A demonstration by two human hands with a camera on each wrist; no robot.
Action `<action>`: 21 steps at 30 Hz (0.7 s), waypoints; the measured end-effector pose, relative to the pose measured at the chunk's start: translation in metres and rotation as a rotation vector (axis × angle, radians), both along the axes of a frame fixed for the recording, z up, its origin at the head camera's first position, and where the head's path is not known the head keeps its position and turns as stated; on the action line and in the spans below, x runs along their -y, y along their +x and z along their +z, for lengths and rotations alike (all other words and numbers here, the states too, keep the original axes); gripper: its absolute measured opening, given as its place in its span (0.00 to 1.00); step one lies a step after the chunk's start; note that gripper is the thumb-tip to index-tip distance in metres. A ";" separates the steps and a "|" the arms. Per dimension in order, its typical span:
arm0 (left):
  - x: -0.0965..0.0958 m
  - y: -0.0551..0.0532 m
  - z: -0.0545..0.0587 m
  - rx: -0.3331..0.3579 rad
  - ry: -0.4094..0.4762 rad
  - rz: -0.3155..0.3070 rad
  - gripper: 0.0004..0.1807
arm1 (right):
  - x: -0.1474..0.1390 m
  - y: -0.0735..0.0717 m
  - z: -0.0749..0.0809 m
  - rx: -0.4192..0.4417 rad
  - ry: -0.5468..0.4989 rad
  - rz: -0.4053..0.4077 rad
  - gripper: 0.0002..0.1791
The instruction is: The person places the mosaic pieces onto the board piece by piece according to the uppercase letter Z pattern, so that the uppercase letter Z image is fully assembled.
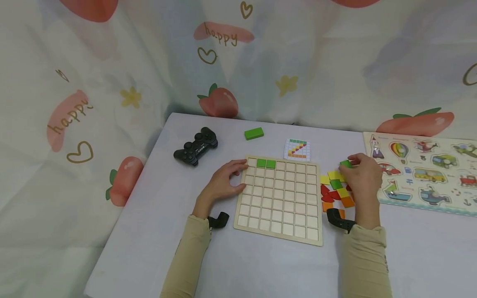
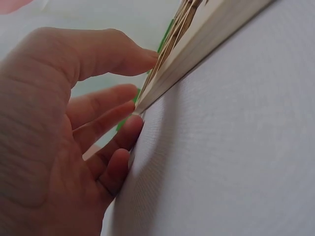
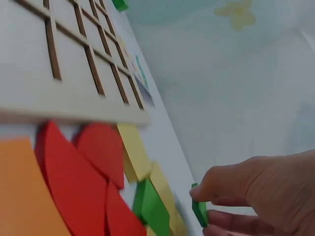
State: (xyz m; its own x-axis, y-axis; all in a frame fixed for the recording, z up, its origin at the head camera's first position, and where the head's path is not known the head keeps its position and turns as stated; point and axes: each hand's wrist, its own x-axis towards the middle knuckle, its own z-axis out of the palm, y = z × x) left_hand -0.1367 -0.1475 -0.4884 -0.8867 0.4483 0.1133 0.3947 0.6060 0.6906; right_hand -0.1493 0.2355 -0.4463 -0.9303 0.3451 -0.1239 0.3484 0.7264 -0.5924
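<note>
- Currently the right hand (image 1: 364,176) pinches a green tile (image 1: 346,164) between thumb and fingers, at the far end of the loose tiles (image 1: 336,184).
- Those loose tiles, red, yellow, orange and green, crowd along the right edge of the grid board (image 1: 276,204), some overlapping.
- To the right of that hand, close by, begins the left edge of a picture board (image 1: 434,169), limiting room that way.
- The left hand (image 1: 221,182), fingers loosely spread, rests thumb and fingertips at the grid board's left edge.
- Two placed tiles (image 1: 271,164), both green, fill the second and third squares of its far row.
- Just beyond that row lies a pattern card (image 1: 297,150); farther off, a green block (image 1: 254,133) and game controller (image 1: 196,146).
- White tabletop (image 1: 275,269) stretches between the grid board and the person, and leftward to its slanting edge.
</note>
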 end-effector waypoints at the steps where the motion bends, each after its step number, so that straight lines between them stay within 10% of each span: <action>1: 0.000 0.000 0.000 0.000 0.002 -0.002 0.31 | 0.004 0.000 0.001 -0.022 -0.004 0.018 0.25; 14: 0.002 0.001 -0.005 0.018 0.021 0.000 0.31 | 0.101 0.000 -0.012 -0.357 -0.022 0.558 0.13; 21: 0.001 0.000 -0.005 0.029 0.020 0.011 0.31 | 0.116 -0.001 -0.021 -0.349 -0.063 0.639 0.13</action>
